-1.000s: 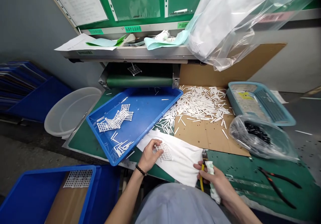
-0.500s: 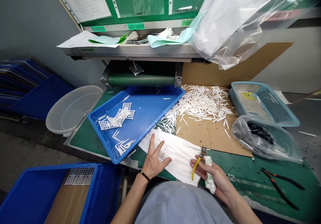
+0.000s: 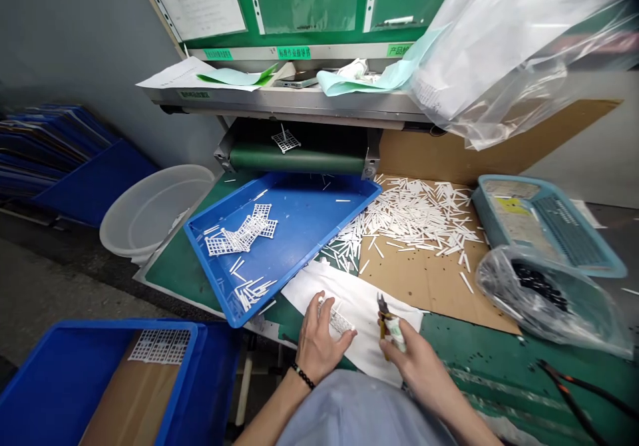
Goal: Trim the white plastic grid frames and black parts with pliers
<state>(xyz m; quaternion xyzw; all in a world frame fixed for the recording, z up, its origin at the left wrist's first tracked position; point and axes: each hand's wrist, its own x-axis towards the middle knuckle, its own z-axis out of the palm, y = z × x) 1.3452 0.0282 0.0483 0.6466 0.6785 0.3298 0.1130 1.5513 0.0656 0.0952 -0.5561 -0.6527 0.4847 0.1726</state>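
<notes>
My left hand (image 3: 319, 339) is closed on a small white plastic grid part (image 3: 337, 318), holding it over a white cloth (image 3: 359, 306) at the bench's near edge. My right hand (image 3: 412, 359) grips small cutting pliers (image 3: 384, 316) with yellow handles and a white wrap, jaws pointing up just right of the grid. A tilted blue tray (image 3: 294, 233) ahead holds more white grid parts (image 3: 242, 236) and loose white sticks.
Several white sticks (image 3: 419, 216) lie on cardboard. A light blue basket (image 3: 544, 223) and a plastic bag of black parts (image 3: 544, 289) sit right. A white basin (image 3: 154, 210) is left, a blue crate (image 3: 100, 379) lower left, red-handled pliers (image 3: 579, 389) lower right, a green conveyor (image 3: 299, 156) behind.
My left hand closed around the grid part after lying flat on it. My right hand brought the pliers left, close beside the grid. The camera view shifted slightly.
</notes>
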